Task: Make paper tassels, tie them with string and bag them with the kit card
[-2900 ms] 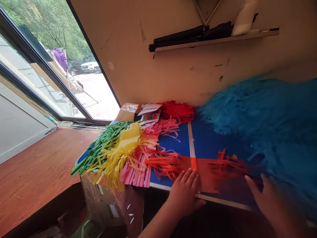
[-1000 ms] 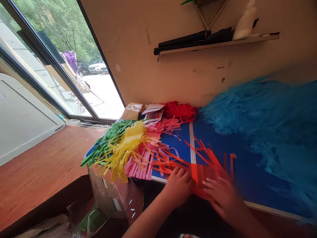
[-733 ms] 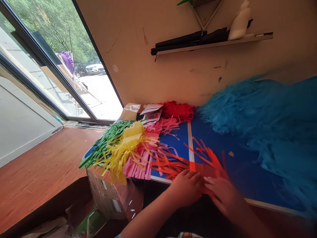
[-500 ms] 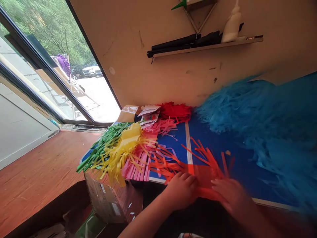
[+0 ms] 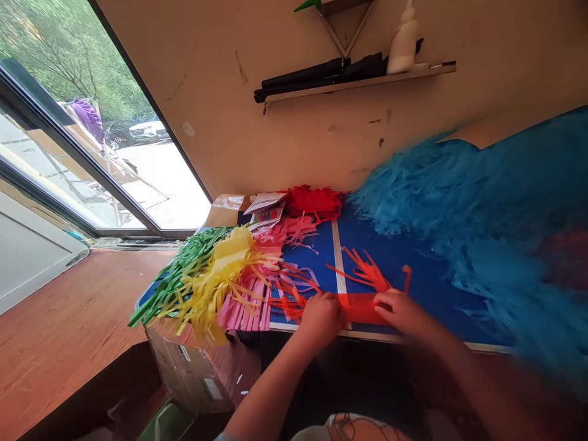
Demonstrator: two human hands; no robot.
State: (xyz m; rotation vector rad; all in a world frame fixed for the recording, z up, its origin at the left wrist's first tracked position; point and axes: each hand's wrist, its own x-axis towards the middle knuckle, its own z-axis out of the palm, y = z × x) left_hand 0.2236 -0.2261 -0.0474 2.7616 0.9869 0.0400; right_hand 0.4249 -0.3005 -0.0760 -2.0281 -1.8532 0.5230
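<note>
A sheet of orange-red fringed tissue paper (image 5: 362, 307) lies near the table's front edge, its cut strips fanning out to the left and toward the back. My left hand (image 5: 323, 315) is closed on its left part, fingers curled over the paper. At the right end my right hand (image 5: 400, 309) pinches the sheet between thumb and fingers. Left of my left hand are pink fringed paper (image 5: 248, 303), yellow fringed paper (image 5: 229, 254) and green fringed paper (image 5: 188, 257), partly overlapping. Red fringed paper (image 5: 315, 202) sits farther back by the wall.
A large heap of blue fringed paper (image 5: 459, 190) covers the right side of the blue table (image 5: 399, 257). An open cardboard box (image 5: 188, 367) stands on the floor at front left. A wall shelf (image 5: 367, 82) carries a white bottle (image 5: 403, 43) and black rolls. Glass doors are left.
Both hands have shifted slightly up and away from the table's front edge along with the orange-red paper, which now lies flatter. The whole view has also shifted a little.
</note>
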